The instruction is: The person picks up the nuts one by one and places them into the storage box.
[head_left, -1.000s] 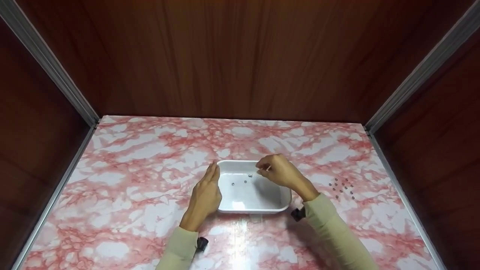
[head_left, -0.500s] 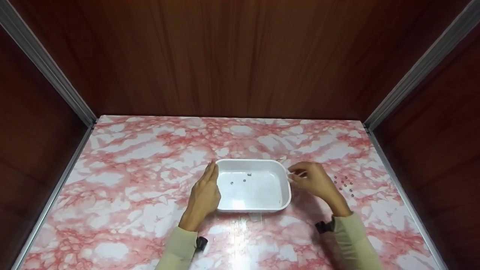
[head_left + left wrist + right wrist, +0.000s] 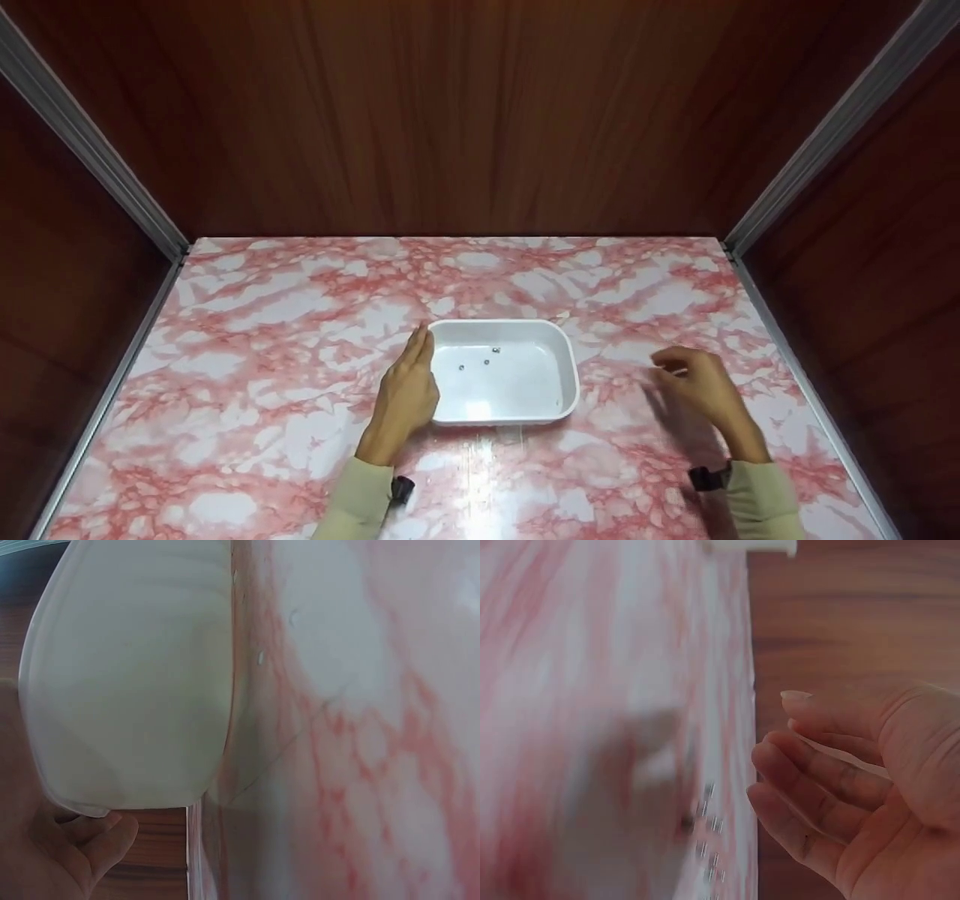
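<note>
The white rectangular plastic tray [image 3: 501,371] lies long axis left-right; the straight-fingered left hand [image 3: 407,394] touches its left wall, and the loosely curled, empty right hand [image 3: 697,386] hovers over small metal nuts [image 3: 707,829].

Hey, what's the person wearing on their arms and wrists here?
Both arms wear long pale beige sleeves, the left sleeve and the right sleeve. A small black device sits at each wrist: left wrist device, right wrist device. The hands are bare.

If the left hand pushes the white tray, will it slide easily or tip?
The tray looks thin and nearly empty, so probably light and quick to slide on the glossy table. It is low and wide, so unlikely to tip. The left hand rests against its side.
</note>
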Available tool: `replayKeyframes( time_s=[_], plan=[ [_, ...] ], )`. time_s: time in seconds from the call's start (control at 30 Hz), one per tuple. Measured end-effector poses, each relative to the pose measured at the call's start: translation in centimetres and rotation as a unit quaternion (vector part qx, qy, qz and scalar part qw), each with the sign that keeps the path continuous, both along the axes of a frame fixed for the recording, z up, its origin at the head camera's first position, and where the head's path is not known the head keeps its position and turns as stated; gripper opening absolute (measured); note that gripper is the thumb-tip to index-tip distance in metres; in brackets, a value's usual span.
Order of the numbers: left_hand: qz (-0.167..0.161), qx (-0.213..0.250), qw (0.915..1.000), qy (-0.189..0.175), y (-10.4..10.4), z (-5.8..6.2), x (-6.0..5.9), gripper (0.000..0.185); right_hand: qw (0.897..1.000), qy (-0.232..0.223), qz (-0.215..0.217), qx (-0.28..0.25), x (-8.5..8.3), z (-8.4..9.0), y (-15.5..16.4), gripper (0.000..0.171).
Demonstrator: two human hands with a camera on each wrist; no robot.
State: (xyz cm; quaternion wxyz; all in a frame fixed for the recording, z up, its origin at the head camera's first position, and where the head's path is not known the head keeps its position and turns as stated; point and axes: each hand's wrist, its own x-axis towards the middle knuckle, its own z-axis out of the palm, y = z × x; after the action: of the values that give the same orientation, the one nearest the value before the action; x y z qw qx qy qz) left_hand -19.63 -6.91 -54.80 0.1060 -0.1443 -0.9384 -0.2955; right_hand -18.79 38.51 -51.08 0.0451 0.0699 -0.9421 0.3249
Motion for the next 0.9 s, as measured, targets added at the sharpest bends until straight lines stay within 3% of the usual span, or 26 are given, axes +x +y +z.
replayKeyframes(
  time_s=[0.23, 0.47, 0.63, 0.9],
  plan=[
    [-0.003, 0.005, 0.9999, 0.011, 0.1, -0.1, 0.1, 0.051, 0.998, 0.007, -0.035, 0.049, 1.4, -0.4, 3.8, 0.024],
    [0.002, 0.003, 1.0000, 0.005, 0.0, -0.2, 0.0, 0.052, 0.991, 0.001, -0.035, 0.130, 2.4, -1.2, 6.5, 0.022],
    [0.000, 0.003, 0.9999, 0.010, -0.1, -0.1, -0.1, 0.051, 0.986, -0.001, -0.023, 0.163, 2.9, -1.9, 7.4, 0.020],
    [0.001, -0.001, 1.0000, 0.002, 0.1, 0.0, 0.0, 0.053, 0.982, 0.044, -0.012, 0.182, 2.8, -2.4, 7.2, 0.017]
  ],
)
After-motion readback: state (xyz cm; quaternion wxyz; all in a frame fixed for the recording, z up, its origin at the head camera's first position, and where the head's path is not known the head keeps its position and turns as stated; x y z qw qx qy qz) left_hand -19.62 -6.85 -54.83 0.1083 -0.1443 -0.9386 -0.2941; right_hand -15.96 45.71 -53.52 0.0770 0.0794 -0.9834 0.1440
